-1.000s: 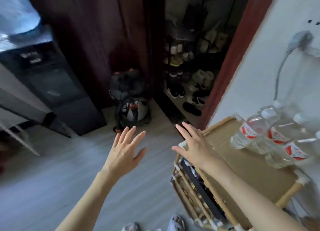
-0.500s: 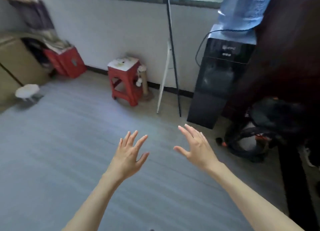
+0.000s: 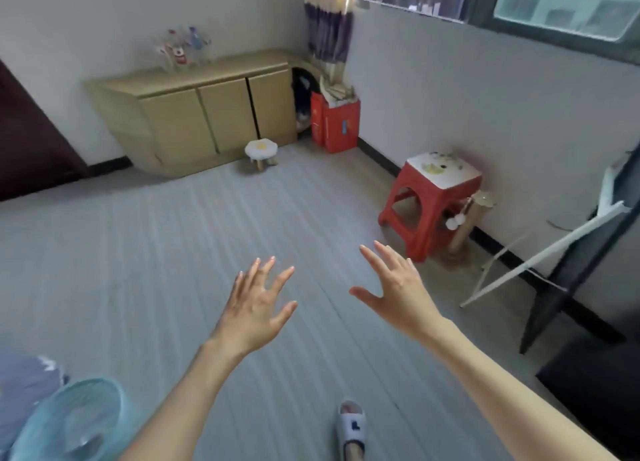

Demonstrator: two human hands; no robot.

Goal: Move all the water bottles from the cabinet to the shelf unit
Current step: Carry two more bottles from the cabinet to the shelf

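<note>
A low beige cabinet (image 3: 207, 114) with three closed doors stands against the far wall. Several clear water bottles (image 3: 180, 53) with red and blue labels stand blurred on its top, left of centre. My left hand (image 3: 256, 308) and my right hand (image 3: 398, 287) are stretched out over the grey floor, far from the cabinet. Both hands are empty with fingers spread. The shelf unit is out of view.
A red plastic stool (image 3: 429, 201) stands by the right wall, with a red box (image 3: 334, 123) in the corner. A small white stool (image 3: 261, 152) sits before the cabinet. A white stand (image 3: 540, 256) and black appliance are right. A teal basket (image 3: 69, 422) is lower left.
My view has swung left, from the shelf unit with bottles and the shoe rack, past the black dispenser, to the cabinet across the room. Both hands stay empty and spread.
</note>
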